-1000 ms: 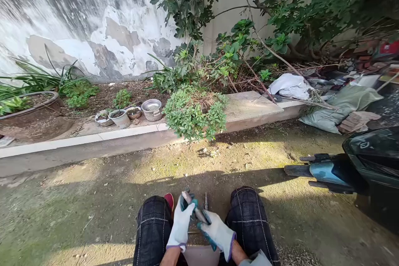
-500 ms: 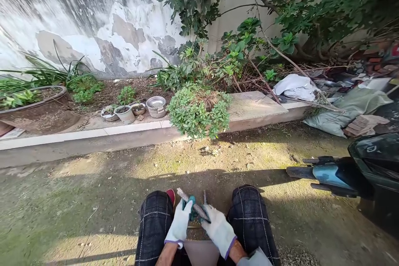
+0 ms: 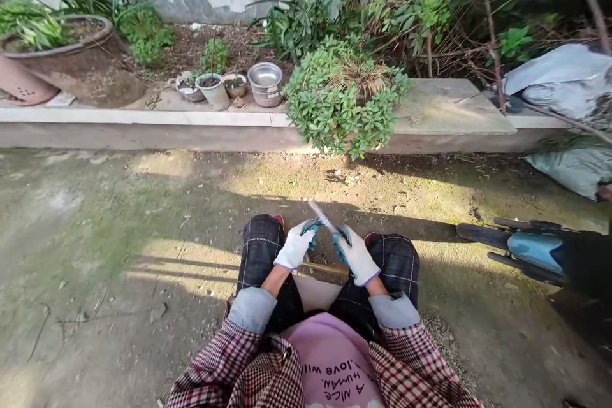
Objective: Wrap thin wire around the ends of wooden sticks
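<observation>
My right hand [image 3: 356, 255], in a white glove with green-coated fingers, is closed round the lower end of a pale greyish stick [image 3: 321, 213]. The stick slants up and to the left, and motion blurs its surface. Close beside it is my left hand [image 3: 297, 243], gloved alike, with its fingers curled in. A thin dark piece shows below the left fingers, too small to name. Both hands are above the ground between my knees. Under them lies a narrow yellowish bar [image 3: 327, 268], in front of a pale flat surface [image 3: 316, 293] between my thighs.
Ahead runs a low planter ledge [image 3: 191, 118] bearing a big brown pot [image 3: 108, 70], small pots, a metal basin [image 3: 265, 86] and a bushy potted plant [image 3: 344, 102]. To the right are a wheeled vehicle's front end [image 3: 530, 248] and a pale sack [image 3: 578, 169].
The view has tilted downward, showing my sleeves and shirt. My hands have moved apart; the stick, earlier across both hands, now extends from the right one.
</observation>
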A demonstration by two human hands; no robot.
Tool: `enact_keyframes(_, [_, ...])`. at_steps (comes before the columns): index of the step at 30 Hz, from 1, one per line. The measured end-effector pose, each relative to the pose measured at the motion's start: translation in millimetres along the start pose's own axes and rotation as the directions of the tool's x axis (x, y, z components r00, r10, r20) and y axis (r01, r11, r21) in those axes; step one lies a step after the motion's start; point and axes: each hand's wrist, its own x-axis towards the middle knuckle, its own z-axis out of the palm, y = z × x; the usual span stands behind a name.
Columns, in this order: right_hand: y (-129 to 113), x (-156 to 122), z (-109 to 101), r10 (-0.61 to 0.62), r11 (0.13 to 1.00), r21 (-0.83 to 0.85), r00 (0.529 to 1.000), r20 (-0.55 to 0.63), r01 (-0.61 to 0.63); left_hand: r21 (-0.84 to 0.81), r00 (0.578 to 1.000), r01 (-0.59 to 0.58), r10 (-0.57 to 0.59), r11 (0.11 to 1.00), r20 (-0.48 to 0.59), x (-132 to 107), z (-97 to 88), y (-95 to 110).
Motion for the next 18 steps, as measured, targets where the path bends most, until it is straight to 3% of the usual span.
enact_keyframes(3, [9,7,-5,-0.057,0.985,-0.166,0.994,-0.097,0.040,0.058,0.994,0.014,-0.020,0.998,0.111,-6,0.1,1])
enact_keyframes(5, [15,12,-6,-0.072,0.986,-0.160,0.993,-0.095,0.056,0.045,0.983,0.050,-0.057,0.998,0.176,-11,-0.5,2])
enact_keyframes(9, [20,21,-1,0.081,0.991,0.109,0.996,-0.023,-0.078,0.048,0.958,0.077,-0.087,0.996,0.272,-23,-0.6,3])
enact_keyframes(14, [1,16,-11,0.213,0.883,0.412,0.975,0.068,-0.222,0.166,0.906,0.109,-0.167,0.980,0.390,-33,-3.8,-3])
enact_keyframes(16, [-8,5,-27,0.168,0.836,0.491,0.966,0.198,-0.246,0.143,0.912,0.140,-0.184,0.980,0.367,-31,-8.9,-7])
enact_keyframes(18, [-11,-9,-45,0.117,0.865,0.440,0.950,0.290,-0.241,0.118,0.943,0.150,-0.178,0.982,0.282,-27,-14.3,-12])
